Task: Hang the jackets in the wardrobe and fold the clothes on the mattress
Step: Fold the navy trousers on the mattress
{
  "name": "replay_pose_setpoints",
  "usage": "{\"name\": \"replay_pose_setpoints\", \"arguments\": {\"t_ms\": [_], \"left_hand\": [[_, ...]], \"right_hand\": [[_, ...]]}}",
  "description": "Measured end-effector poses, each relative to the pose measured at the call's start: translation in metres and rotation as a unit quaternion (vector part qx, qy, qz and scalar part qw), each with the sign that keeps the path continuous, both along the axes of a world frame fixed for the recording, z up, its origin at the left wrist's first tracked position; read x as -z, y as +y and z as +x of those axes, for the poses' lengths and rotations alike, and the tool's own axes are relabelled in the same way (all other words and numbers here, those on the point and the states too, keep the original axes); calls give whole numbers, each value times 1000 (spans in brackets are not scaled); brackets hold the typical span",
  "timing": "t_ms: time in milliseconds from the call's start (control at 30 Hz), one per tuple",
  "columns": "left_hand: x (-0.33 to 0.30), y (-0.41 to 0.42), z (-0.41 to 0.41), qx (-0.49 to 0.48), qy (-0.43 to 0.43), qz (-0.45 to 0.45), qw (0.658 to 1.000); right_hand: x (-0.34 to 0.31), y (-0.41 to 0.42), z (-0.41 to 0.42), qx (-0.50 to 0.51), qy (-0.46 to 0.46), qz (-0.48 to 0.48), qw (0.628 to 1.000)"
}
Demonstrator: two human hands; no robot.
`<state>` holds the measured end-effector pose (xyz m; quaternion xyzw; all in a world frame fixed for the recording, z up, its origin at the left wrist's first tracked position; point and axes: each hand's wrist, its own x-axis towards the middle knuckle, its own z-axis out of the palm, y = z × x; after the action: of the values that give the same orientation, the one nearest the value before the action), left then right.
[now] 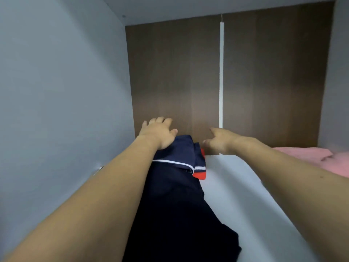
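A navy garment (175, 201) with white piping and a red patch (200, 174) lies stretched on the white mattress (245, 195), its long axis running from the near edge of the view away toward the brown wooden panel (179, 82). The left hand (159, 134) rests flat on the garment's far end, fingers spread and straight, holding nothing in a grip. The right hand (219, 141) hovers just right of that same far end, fingers loosely curled and empty, apparently not touching the cloth. The left hand is thus the nearer one, already on the fabric; folding likely calls for bringing the far end back along that long axis. A pink cloth (309, 157) lies well apart at the right
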<state>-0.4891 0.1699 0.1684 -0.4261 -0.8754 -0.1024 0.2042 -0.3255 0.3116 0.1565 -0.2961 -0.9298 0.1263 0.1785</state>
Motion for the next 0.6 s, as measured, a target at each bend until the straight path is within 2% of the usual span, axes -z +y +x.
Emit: {"name": "replay_pose_setpoints", "arguments": {"t_ms": [167,433,600], "left_hand": [[-16,21,74,65,45,27,996],[-19,43,163,124,61,40,990],[-6,52,232,202,61,48,976]], "right_hand": [[-12,5,65,24,40,31,998],[-11,19,177,110,42,59,991],[-6,-5,265,182,29,75,980]]}}
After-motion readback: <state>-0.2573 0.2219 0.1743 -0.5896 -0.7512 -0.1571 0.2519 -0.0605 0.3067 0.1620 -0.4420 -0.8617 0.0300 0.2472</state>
